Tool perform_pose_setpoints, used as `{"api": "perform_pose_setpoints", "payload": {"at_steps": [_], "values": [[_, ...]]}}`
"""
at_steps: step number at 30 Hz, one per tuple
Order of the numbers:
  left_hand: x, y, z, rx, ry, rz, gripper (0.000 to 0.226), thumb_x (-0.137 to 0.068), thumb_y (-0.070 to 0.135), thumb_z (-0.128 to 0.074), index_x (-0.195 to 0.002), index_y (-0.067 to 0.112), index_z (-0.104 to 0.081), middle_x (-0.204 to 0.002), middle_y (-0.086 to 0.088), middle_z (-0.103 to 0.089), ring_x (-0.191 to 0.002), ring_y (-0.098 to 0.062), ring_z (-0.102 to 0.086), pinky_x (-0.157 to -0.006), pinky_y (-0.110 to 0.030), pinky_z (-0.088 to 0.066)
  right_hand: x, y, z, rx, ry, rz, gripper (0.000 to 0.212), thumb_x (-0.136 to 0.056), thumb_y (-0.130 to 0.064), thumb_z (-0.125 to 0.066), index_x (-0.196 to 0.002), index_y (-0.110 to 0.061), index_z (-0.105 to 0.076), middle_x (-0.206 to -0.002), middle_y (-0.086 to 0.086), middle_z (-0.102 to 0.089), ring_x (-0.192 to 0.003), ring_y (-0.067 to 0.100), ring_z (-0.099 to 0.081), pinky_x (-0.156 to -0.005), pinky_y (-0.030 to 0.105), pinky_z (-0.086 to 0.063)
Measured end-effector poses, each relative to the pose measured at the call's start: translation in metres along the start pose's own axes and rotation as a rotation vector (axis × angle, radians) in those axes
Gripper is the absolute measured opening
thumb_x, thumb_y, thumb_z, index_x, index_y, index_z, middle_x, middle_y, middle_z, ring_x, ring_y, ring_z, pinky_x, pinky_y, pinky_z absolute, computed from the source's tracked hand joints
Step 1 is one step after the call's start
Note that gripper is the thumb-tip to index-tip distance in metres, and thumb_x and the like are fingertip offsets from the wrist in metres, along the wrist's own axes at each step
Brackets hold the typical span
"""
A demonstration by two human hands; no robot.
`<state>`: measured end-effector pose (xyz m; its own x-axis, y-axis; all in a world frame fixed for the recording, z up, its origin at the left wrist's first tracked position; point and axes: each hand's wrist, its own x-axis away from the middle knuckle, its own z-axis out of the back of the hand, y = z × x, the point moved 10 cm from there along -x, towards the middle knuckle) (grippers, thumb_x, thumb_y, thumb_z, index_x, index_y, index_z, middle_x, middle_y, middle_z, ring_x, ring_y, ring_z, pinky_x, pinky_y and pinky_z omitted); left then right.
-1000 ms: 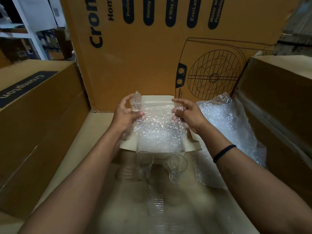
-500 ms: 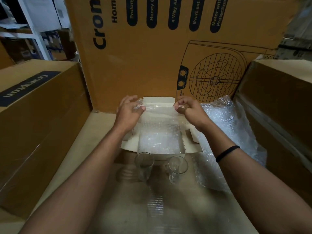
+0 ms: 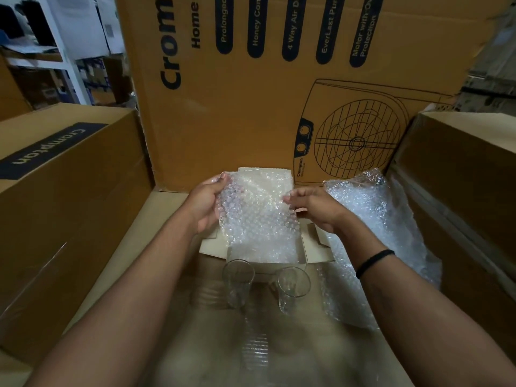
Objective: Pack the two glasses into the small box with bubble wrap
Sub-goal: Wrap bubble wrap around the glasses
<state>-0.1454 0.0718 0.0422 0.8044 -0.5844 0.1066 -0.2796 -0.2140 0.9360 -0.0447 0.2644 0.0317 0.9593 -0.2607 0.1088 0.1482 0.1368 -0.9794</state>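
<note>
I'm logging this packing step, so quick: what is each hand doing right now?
Left hand: closed, gripping the left edge of the bubble wrap sheet.
Right hand: closed, pinching the same sheet's right edge.

glasses [image 3: 238, 277] [image 3: 293, 287] 2 | small box [image 3: 318, 247] 1 | bubble wrap pieces [image 3: 257, 219] [image 3: 371, 219] 2, perhaps | hands [image 3: 205, 205] [image 3: 315, 210] 2 | cartons [image 3: 69, 191] [image 3: 251, 107] [image 3: 460, 177] 3

Open pale small box [image 3: 318, 247], a bubble wrap sheet [image 3: 259, 219] raised above it; clear glass [image 3: 238, 280] and second glass [image 3: 293, 286] upright, empty, just in front.
</note>
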Motion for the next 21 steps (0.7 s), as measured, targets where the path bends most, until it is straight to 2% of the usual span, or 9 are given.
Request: {"api": "perform_pose_setpoints", "payload": {"at_steps": [3, 5, 9, 12, 13, 15, 16, 19, 21], "values": [[0.003, -0.009, -0.002, 0.055, -0.072, 0.074, 0.05, -0.098, 0.05, -0.037, -0.122, 0.01, -0.057, -0.112, -0.011, -0.069, -0.098, -0.023, -0.069, -0.074, -0.036, -0.058, 0.0, -0.004, 0.003, -0.14, 0.038, -0.015, 0.016, -0.095, -0.015, -0.06, -0.08, -0.013, -0.058, -0.071, 0.0, -0.058, -0.061, 0.012, -0.05, -0.062, 0.028, -0.044], [0.008, -0.016, 0.0, -0.018, -0.104, 0.119, 0.052, -0.094, 0.057, -0.037, -0.119, 0.019, -0.06, -0.109, -0.006, -0.071, -0.099, -0.025, -0.068, -0.08, -0.041, -0.056, -0.001, -0.003, 0.011, -0.16, 0.114, -0.032, 0.016, -0.097, -0.015, -0.058, -0.081, -0.014, -0.057, -0.064, -0.004, -0.055, -0.051, 0.009, -0.043, -0.051, 0.024, -0.038], [0.012, -0.037, 0.005, -0.129, -0.117, 0.203, 0.037, -0.082, 0.019, -0.066, -0.114, 0.001, -0.059, -0.102, -0.013, -0.07, -0.081, -0.019, -0.07, -0.067, -0.032, -0.06, -0.005, 0.005, 0.016, -0.134, 0.185, -0.052, 0.01, -0.098, -0.016, -0.057, -0.089, -0.013, -0.061, -0.073, -0.001, -0.061, -0.051, 0.008, -0.042, -0.046, 0.024, -0.034], [0.006, -0.033, 0.016, -0.176, 0.015, 0.148, 0.046, -0.076, 0.003, -0.071, -0.118, 0.001, -0.054, -0.094, -0.013, -0.073, -0.078, -0.018, -0.07, -0.067, -0.029, -0.058, -0.005, 0.012, 0.015, -0.206, 0.19, -0.06, 0.012, -0.099, -0.015, -0.056, -0.089, -0.014, -0.062, -0.076, 0.001, -0.06, -0.056, 0.011, -0.047, -0.054, 0.029, -0.04], [0.004, -0.031, 0.018, -0.185, 0.038, 0.136, 0.049, -0.076, 0.004, -0.071, -0.122, 0.004, -0.053, -0.094, -0.012, -0.074, -0.079, -0.018, -0.07, -0.071, -0.033, -0.056, -0.004, 0.013, 0.016, -0.21, 0.195, -0.051, 0.012, -0.099, -0.016, -0.056, -0.088, -0.015, -0.062, -0.076, 0.0, -0.06, -0.057, 0.011, -0.047, -0.055, 0.029, -0.039], [0.003, -0.03, 0.016, -0.199, 0.048, 0.106, 0.036, -0.085, -0.001, -0.064, -0.119, 0.01, -0.056, -0.092, -0.008, -0.075, -0.077, -0.017, -0.071, -0.076, -0.037, -0.055, -0.002, 0.013, 0.018, -0.202, 0.179, -0.022, 0.006, -0.096, -0.017, -0.061, -0.091, -0.015, -0.064, -0.076, -0.002, -0.062, -0.059, 0.011, -0.047, -0.054, 0.028, -0.038], [0.003, -0.03, 0.015, -0.195, 0.051, 0.09, 0.029, -0.09, -0.002, -0.058, -0.115, 0.012, -0.058, -0.09, -0.006, -0.075, -0.077, -0.016, -0.071, -0.073, -0.036, -0.056, -0.002, 0.014, 0.017, -0.209, 0.15, -0.013, 0.002, -0.094, -0.015, -0.064, -0.096, -0.015, -0.064, -0.075, -0.002, -0.062, -0.059, 0.011, -0.048, -0.055, 0.028, -0.038], [0.008, -0.027, 0.008, -0.13, 0.056, 0.058, 0.028, -0.095, -0.004, -0.048, -0.107, 0.017, -0.061, -0.095, -0.006, -0.073, -0.076, -0.017, -0.071, -0.057, -0.032, -0.059, 0.002, 0.012, 0.011, -0.248, 0.072, -0.013, 0.026, -0.088, 0.002, -0.066, -0.111, -0.009, -0.058, -0.065, -0.003, -0.062, -0.056, 0.01, -0.056, -0.055, 0.027, -0.045], [0.012, -0.026, 0.005, -0.094, 0.047, 0.054, 0.027, -0.096, -0.006, -0.044, -0.1, 0.014, -0.062, -0.1, -0.009, -0.07, -0.07, -0.017, -0.071, -0.052, -0.03, -0.058, 0.006, 0.007, 0.011, -0.249, 0.076, 0.014, 0.021, -0.087, 0.01, -0.061, -0.101, -0.006, -0.062, -0.074, 0.002, -0.068, -0.062, 0.012, -0.062, -0.056, 0.025, -0.05]]}}
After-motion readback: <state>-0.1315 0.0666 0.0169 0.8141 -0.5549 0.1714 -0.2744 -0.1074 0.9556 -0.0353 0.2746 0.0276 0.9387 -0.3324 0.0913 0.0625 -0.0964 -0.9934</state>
